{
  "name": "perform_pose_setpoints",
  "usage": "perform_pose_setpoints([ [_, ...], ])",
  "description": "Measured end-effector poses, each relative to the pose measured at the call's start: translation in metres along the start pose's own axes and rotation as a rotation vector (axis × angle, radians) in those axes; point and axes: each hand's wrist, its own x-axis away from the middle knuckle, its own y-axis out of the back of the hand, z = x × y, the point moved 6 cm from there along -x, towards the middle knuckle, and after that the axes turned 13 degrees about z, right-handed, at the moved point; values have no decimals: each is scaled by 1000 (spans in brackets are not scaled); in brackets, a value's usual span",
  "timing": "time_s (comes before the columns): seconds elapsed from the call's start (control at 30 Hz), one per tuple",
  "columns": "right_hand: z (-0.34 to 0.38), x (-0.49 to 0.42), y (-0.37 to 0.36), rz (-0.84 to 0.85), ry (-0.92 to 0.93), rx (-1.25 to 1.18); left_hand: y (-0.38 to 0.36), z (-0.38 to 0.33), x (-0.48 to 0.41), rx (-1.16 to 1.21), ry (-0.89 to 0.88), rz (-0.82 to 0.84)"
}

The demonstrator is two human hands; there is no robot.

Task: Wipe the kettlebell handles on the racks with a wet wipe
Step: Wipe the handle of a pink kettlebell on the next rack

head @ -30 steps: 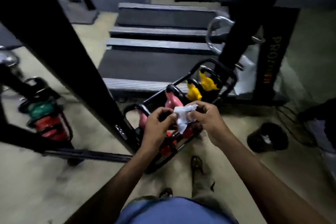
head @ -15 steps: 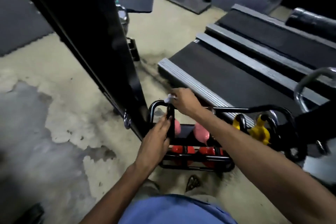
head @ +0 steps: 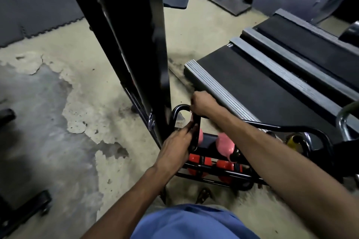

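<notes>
**Position.** The work is at the left end of the rack (head: 291, 127), a low black tube frame on the floor beside the treadmill (head: 242, 75).

**Grip.** The right hand (head: 204, 104) is curled over the top of the rack's end loop. The wet wipe cannot be seen and is judged to lie under those fingers. The left hand (head: 177, 142) has its fingers fairly straight, pressed against the upright tube of the same loop. Whether its thumb wraps the tube cannot be told.

**Contents.** The pink kettlebells (head: 225, 144) sit on the upper tier near the left end, with the red kettlebells (head: 200, 162) below them. The yellow kettlebell (head: 291, 140) is toward the right end.

**Finding.** Both hands are on the frame, and neither is on a kettlebell handle.

**Recommended.**
- Bring the wipe down to the nearest pink handle.
- Wrap it fully round the handle and draw it along the whole curve, underside included.
- Keep the left hand bracing the loop so the rack does not shift.
- Mind the black post (head: 136, 44) close against the left end, which leaves the elbow little room.
</notes>
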Motion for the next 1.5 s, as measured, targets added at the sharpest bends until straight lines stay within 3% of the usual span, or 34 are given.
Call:
perform_pose_setpoints([
  [0.1,-41,10,-26,-140,-185,-500,0,6,0,66,-69,4],
  [0.17,-58,23,-60,-243,-261,-1132,-1,11,-2,94,-75,27],
  [0.23,-48,29,-97,-132,-280,-1798,-2,15,-2,116,-84,32],
  [0.27,-37,31,-107,-30,-264,-2007,-1,15,-2,117,-96,34],
  [0.33,-22,35,-111,96,-240,-2185,1,17,-1,104,-115,38],
  [0.43,-20,43,-98,-64,-283,-2149,3,16,-2,93,-142,41],
  [0.5,-33,47,-82,-360,-318,-1757,4,16,-2,95,-179,41],
  [0.57,-32,45,-55,-456,-266,-1163,4,20,-4,111,-219,40],
  [0.63,-19,35,-30,-358,-159,-679,4,24,-5,113,-237,30],
  [0.77,23,11,-11,5,77,119,5,19,-5,75,-210,-7],
  [0.83,36,5,-14,118,132,340,5,17,-5,64,-201,-45],
  [0.9,40,4,-14,150,131,383,4,18,-4,57,-207,-86],
  [1.0,38,11,-6,47,131,312,3,23,-1,54,-189,-66],
  [1.1,5,27,-7,-195,-27,15,-13,35,5,331,-43,46],
  [1.17,-20,46,-24,-329,-171,-416,-25,39,6,456,-11,113],
  [1.23,-33,55,-60,-360,-255,-1109,-31,40,4,432,-38,128],
  [1.3,-25,57,-93,-220,-296,-1771,-32,41,2,395,-42,120],
  [1.33,-20,58,-101,-121,-303,-1937,-32,40,1,374,-42,116],
  [1.4,-8,62,-102,-33,-273,-2083,-29,36,1,326,-69,107],
  [1.43,-5,64,-99,-94,-273,-2122,-27,34,0,314,-86,104],
  [1.5,-8,67,-94,-413,-302,-2029,-28,33,-1,299,-101,114],
])
